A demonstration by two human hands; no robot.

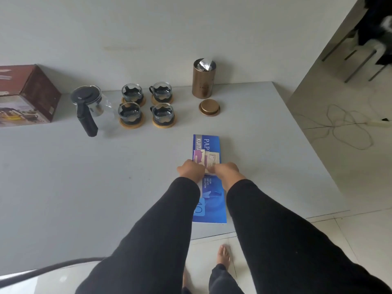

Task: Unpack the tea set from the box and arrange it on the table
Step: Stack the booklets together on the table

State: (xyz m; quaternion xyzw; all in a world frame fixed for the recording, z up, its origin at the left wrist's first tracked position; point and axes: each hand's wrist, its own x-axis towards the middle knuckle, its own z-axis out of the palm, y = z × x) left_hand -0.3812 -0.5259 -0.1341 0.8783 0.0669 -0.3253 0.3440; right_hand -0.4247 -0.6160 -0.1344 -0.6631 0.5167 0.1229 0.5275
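At the near-right part of the table (63,177), small paper packets (204,159) are pinched from both sides: left hand (191,170) on the purple-printed one, right hand (226,172) on the beige one, fingers curled under and partly hidden. Packets lie on a blue booklet (209,187), long axis running away from the body. Tea set is found beyond and left of the fingers, well apart: four glass cups (146,103) on wooden coasters in a square, teapot (89,105) further left, box (27,94) at far left. Tin (203,78) stands open straight ahead, lid (209,107) beside it. Judgement: left hand nearer the set.
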